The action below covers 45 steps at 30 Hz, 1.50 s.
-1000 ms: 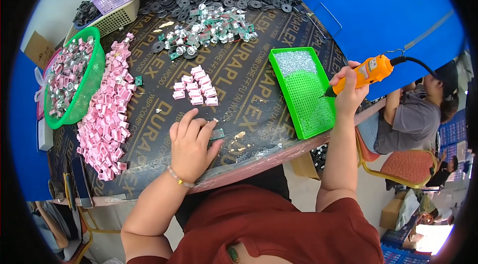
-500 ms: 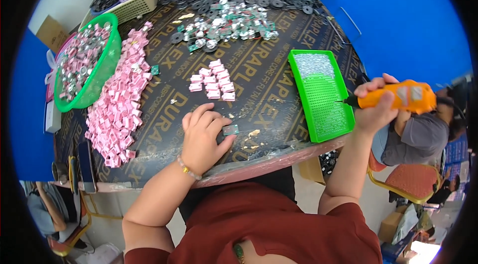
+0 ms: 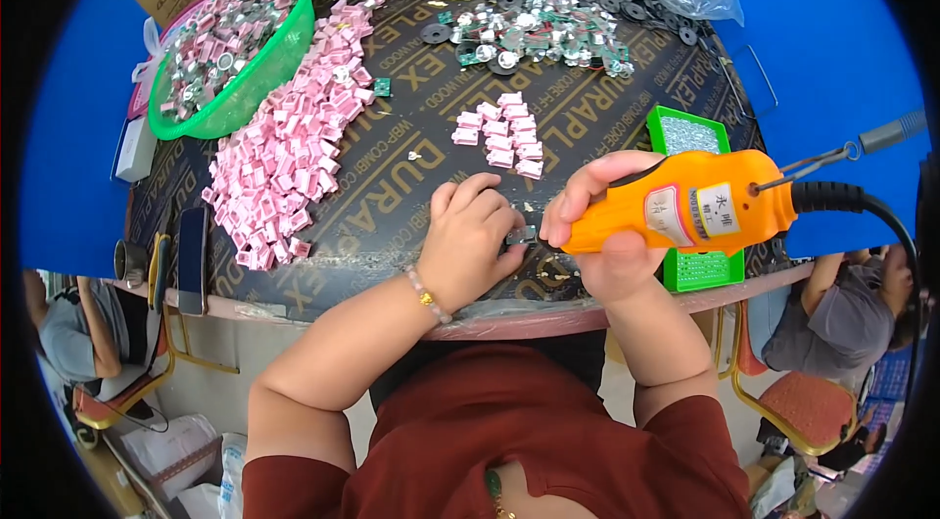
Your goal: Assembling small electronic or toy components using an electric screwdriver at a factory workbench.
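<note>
Table (image 3: 411,196): dark printed board, carries everything.
Orange electric screwdriver (image 3: 685,211): stiff, cord-weighted, probably heftiest; right hand (image 3: 612,225) wraps its body, fingers closed around it.
Left hand (image 3: 470,245): fingers curled, pinning a small part (image 3: 522,236) at the table's near edge; light, rigid, easily flicked, best pinched by its sides.

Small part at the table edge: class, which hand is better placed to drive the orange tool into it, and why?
Right. The right hand already grips the orange power screwdriver, its tip beside the small part. The left hand rests on the table, pinning that part.
</note>
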### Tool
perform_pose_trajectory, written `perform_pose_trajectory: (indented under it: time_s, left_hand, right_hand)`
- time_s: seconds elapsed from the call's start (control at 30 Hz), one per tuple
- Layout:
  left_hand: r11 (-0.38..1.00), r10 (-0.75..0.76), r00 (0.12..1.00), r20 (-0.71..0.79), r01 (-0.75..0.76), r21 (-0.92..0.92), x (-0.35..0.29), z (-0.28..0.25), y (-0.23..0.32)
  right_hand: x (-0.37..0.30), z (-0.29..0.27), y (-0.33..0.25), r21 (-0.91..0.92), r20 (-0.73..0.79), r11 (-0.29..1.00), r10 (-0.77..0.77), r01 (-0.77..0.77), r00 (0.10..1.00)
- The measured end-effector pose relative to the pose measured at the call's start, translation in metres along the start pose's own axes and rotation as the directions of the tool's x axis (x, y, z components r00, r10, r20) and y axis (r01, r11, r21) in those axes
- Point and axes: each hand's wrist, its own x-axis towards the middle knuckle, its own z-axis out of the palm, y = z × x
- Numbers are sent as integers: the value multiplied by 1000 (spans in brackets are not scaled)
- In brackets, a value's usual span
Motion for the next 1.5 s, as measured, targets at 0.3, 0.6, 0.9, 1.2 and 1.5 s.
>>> perform_pose_trajectory:
  time_s: [0.3,0.6,0.9,1.2,1.5]
  left_hand:
    - [999,38,999,-26,-38,-7,-2,3,-3]
    - [999,39,999,-33,-39,-19,-3,2,-3]
    - [999,39,999,-35,-39,-3,-3,3,-3]
    - [999,35,998,-48,-35,1,-2,3,-1]
    - [996,74,985,-154,-81,-34,-1,-4,3]
  right_hand:
    - [-2,2,6,-41,8,999,23,-23,1000]
    - [-4,3,10,-78,49,997,7,-3,999]
    - [-2,2,4,-51,41,999,2,0,999]
    - [-2,0,8,-84,56,996,-25,30,998]
    - [-2,1,-2,94,-27,990,-101,103,995]
